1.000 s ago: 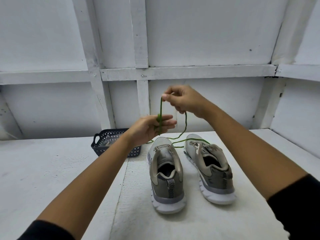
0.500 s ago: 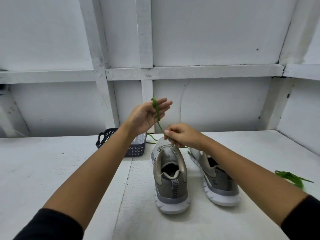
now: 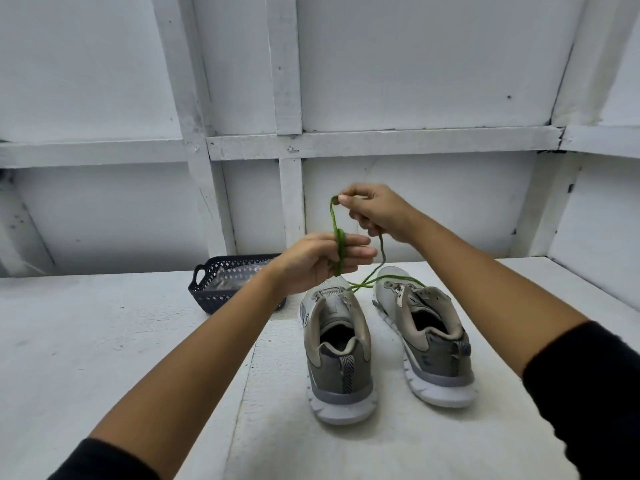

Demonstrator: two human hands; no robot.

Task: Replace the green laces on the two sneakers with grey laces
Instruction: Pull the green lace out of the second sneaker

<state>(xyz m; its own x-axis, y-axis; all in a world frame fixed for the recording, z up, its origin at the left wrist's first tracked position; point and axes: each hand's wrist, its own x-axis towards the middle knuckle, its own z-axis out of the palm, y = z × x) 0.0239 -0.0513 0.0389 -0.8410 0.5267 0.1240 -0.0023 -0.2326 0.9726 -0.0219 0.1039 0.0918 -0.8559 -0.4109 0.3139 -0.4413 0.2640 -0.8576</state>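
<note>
Coils of the green lace wrap the straight fingers of our left grip, raised above the desk. Our right grip, higher and just beside it, pinches the same lace between thumb and forefinger. We see the slack trail down to the toes of the left sneaker and right sneaker, standing side by side, heels toward us. A dark basket sits beyond our left forearm.
</note>
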